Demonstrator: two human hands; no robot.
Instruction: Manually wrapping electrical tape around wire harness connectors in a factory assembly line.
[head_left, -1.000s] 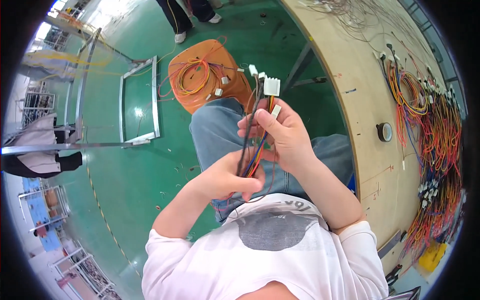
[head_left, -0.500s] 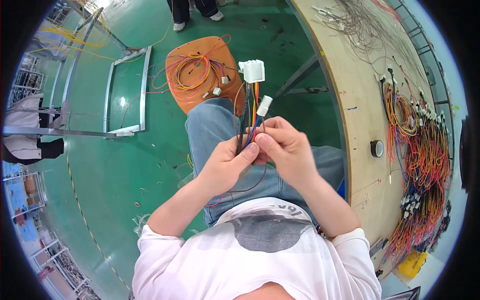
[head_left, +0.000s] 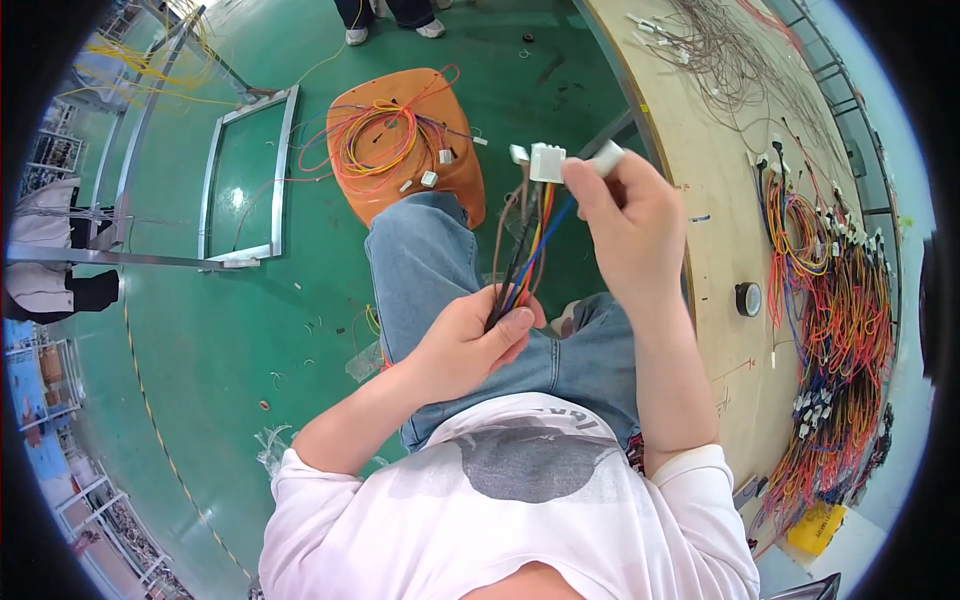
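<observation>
My left hand (head_left: 480,338) is closed round a bundle of wires (head_left: 524,262) in black, brown, blue, yellow and red, above my lap. The wires run up to a large white connector (head_left: 546,163), with a smaller white connector (head_left: 519,154) at its left. Raised to the right, my right hand (head_left: 636,222) pinches another small white connector (head_left: 606,158) between thumb and fingers. The blue wire slants from the bundle toward it. The lower ends of the bundle are hidden behind my left hand.
An orange stool (head_left: 462,195) ahead carries a coiled wire harness (head_left: 385,135). On the right, a wooden table (head_left: 725,345) bears many coloured harnesses (head_left: 850,320), thin brown wires and a small round black object (head_left: 748,299). A metal frame (head_left: 204,205) stands left; a person's shoes (head_left: 431,29) show beyond.
My right hand has left the bundle beside my left hand and moved up and right, now pinching a small white connector. The large connector has shifted right and slightly down.
</observation>
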